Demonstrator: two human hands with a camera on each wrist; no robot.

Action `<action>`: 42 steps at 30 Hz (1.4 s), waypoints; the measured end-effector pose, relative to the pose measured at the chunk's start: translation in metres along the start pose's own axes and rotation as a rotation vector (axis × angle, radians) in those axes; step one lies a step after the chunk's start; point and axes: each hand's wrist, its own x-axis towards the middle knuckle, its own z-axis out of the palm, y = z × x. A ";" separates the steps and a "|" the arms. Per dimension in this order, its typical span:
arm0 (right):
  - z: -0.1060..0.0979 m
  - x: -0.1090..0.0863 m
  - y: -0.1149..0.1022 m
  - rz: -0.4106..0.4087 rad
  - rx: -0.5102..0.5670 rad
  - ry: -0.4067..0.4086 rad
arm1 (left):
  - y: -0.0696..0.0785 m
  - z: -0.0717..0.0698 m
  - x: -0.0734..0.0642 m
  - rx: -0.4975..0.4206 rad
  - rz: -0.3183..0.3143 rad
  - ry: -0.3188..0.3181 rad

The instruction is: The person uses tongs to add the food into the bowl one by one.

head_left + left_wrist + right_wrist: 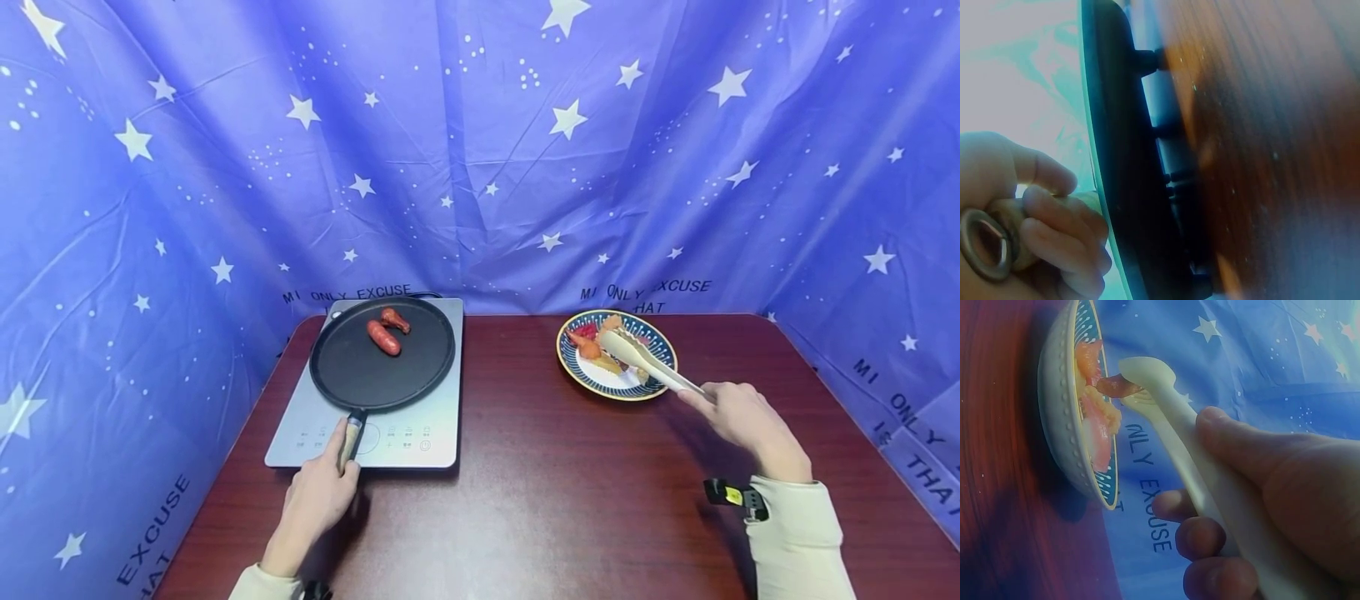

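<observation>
My left hand (318,496) grips the wooden handle (349,446) of a round black frying pan (360,375). The left wrist view shows fingers curled round that handle, with a metal ring (1004,250) at its end. In the pan lie a red sausage (385,338) and a small brown drumstick (393,318). On the right, my right hand (750,429) holds cream-coloured tongs (660,367) over a patterned plate (564,367) of food. Between the tongs' tips, in the right wrist view, is a reddish-brown piece of food (1115,386), just over the plate.
The pan sits on a silver induction cooker (442,417) at the table's left. Orange and yellow food pieces (592,350) lie on the plate. A starry blue curtain (495,225) closes off the back and sides of the dark red table (517,483).
</observation>
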 end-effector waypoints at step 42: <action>-0.003 0.012 -0.022 -0.033 -0.013 0.085 | -0.001 0.000 0.001 0.002 0.001 -0.005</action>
